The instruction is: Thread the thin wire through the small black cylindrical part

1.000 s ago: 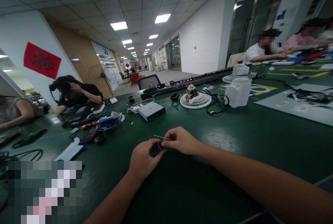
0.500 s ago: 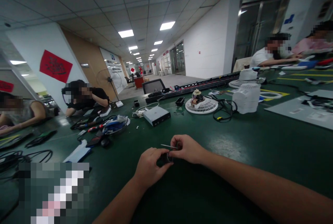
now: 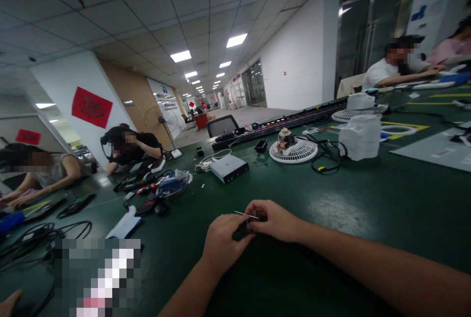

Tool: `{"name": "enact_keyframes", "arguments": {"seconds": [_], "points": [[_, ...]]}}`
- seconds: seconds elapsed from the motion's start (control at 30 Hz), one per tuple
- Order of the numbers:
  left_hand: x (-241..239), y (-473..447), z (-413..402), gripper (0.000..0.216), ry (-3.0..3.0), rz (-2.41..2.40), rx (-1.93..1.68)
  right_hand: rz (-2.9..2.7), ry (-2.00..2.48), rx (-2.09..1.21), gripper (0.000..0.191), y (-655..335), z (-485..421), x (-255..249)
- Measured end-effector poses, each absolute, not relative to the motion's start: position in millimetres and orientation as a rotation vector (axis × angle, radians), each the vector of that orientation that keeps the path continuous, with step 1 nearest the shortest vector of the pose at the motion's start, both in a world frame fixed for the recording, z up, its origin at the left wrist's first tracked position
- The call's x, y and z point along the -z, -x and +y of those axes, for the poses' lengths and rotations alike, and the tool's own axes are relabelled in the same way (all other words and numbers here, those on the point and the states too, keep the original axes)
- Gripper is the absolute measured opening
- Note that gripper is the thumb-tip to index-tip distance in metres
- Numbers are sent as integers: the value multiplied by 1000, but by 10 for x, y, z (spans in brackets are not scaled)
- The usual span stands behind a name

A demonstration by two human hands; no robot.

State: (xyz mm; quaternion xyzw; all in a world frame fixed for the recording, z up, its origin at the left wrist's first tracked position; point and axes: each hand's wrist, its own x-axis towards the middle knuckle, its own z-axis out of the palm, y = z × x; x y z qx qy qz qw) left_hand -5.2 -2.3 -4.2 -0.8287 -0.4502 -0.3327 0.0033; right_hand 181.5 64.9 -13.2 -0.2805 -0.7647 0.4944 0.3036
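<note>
Above the green table (image 3: 287,184), my two hands meet in front of me. My left hand (image 3: 224,238) pinches a small dark piece (image 3: 243,230) between thumb and fingers; it looks rounded, but its kind cannot be made out. My right hand (image 3: 274,220) is closed beside it, its fingertips touching the piece's right side. A thin silver metal rod (image 3: 241,213) sticks out leftward from the right fingers, over the dark piece. The rest of the rod is hidden in the right hand, so I cannot tell which tool it is.
Ahead lie a silver optical drive (image 3: 228,168), a white fan grille with a motor (image 3: 293,151), a black cable (image 3: 327,160) and a white housing (image 3: 359,136). Tools and a blue bundle (image 3: 172,183) lie left. Co-workers sit around; another person's hand (image 3: 10,303) shows lower left.
The view has shifted, so the scene sits further right and my hands slightly lower. Both hands keep their grip. Another person's hand has appeared at the lower left.
</note>
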Motion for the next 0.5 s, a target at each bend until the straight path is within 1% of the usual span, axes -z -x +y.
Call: {"name": "enact_keyframes", "arguments": {"seconds": [0.07, 0.13, 0.2, 0.3, 0.37, 0.5], "points": [[37, 71, -27, 32, 2662, -1353, 997, -2010, 742, -1404, 25, -1816, 656, 140], [25, 76, -32, 31, 2696, -1321, 954, -2022, 762, -1429, 26, -1825, 637, 122], [9, 70, -38, 31, 2704, -1323, 907, -2078, 815, -1344, 24, -1836, 591, 83], [-11, 49, -47, 31, 2699, -1380, 855, -2219, 880, -1070, 21, -1841, 495, 30], [-16, 30, -51, 32, 2688, -1437, 853, -2278, 861, -968, 23, -1836, 446, 16], [-10, 4, -35, 33, 2625, -1552, 901, -2301, 887, -883, 31, -1839, 459, 3]]}}
